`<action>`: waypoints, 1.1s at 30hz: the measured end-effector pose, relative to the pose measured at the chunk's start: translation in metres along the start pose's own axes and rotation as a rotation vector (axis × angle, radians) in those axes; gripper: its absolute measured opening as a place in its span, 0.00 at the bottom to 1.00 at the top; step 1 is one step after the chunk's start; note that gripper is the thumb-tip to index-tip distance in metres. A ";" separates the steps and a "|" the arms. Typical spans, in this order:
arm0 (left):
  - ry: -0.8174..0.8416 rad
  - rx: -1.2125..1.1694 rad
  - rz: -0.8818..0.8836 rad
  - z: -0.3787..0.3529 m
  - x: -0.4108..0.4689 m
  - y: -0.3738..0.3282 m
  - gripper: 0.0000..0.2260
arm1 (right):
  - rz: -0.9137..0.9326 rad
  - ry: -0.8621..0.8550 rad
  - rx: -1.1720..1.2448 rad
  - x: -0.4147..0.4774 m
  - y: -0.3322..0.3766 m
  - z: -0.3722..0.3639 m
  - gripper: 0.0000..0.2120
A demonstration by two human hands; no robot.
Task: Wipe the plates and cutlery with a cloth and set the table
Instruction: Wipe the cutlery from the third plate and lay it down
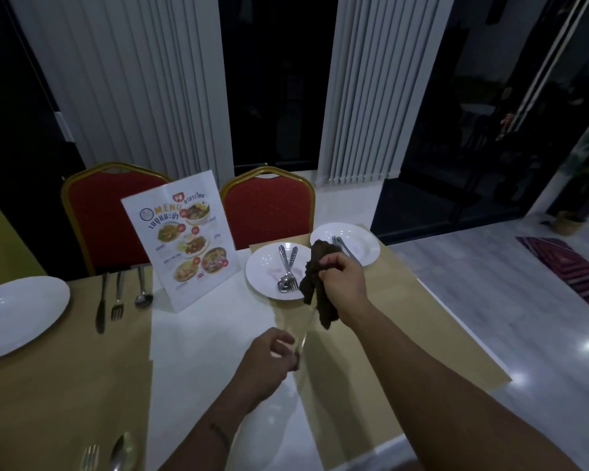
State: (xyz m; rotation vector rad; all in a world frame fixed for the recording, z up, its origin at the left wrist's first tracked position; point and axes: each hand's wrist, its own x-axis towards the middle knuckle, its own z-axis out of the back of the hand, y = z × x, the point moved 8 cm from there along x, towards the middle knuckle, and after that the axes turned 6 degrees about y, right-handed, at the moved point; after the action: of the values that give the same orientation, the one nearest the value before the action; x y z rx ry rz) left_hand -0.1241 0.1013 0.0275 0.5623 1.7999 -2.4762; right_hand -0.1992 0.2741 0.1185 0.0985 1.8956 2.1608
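Observation:
My left hand [272,351] grips the handle end of a knife [305,329], a thin blurred streak that runs up into the dark brown cloth [317,287]. My right hand [342,277] holds that cloth wrapped round the knife's upper part. Behind them a white plate [262,277] carries a spoon and fork [287,268]. A second white plate [361,246] farther right holds more cutlery [342,246], partly hidden by the cloth. At the far left lies a third white plate [17,317] with a knife, fork and spoon [118,297] laid beside it.
A standing menu card [184,239] is at the table's middle back. Two red chairs [269,212] face me across the table. Tan placemats [65,385] cover both sides of the white table. A fork and spoon [109,453] lie at the near left edge.

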 end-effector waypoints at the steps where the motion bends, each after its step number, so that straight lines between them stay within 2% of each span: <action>1: -0.019 0.059 -0.015 -0.010 0.004 -0.008 0.10 | 0.021 -0.016 -0.080 0.002 0.002 0.007 0.13; 4: -0.112 0.339 -0.097 -0.041 0.015 -0.034 0.15 | 0.074 0.003 -0.276 0.009 0.005 0.019 0.13; 6: -0.153 0.566 -0.174 -0.062 0.018 -0.047 0.14 | 0.102 0.036 -0.348 0.012 0.007 0.023 0.13; 10: -0.213 0.702 -0.138 -0.088 0.029 -0.048 0.13 | 0.108 0.066 -0.422 0.030 0.002 0.047 0.12; 14: -0.208 0.625 -0.014 -0.092 0.040 -0.038 0.12 | 0.119 0.066 -0.388 0.046 0.005 0.072 0.13; 18: -0.139 0.418 0.227 -0.121 0.041 -0.006 0.09 | 0.054 0.097 -0.245 0.067 -0.004 0.105 0.17; 21: -0.094 0.363 0.361 -0.144 0.039 0.019 0.08 | 0.007 0.143 -0.191 0.072 -0.022 0.125 0.17; 26: -0.103 0.392 0.404 -0.168 0.032 0.035 0.04 | -0.075 0.221 -0.192 0.069 -0.050 0.141 0.15; 33: -0.142 0.511 0.410 -0.172 0.030 0.037 0.11 | -0.126 0.295 -0.189 0.062 -0.069 0.146 0.13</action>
State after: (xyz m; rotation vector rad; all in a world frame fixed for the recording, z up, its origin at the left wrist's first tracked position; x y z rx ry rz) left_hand -0.0972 0.2536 -0.0609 0.6689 0.8794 -2.5748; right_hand -0.2155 0.4369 0.0642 -0.3850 1.7706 2.3573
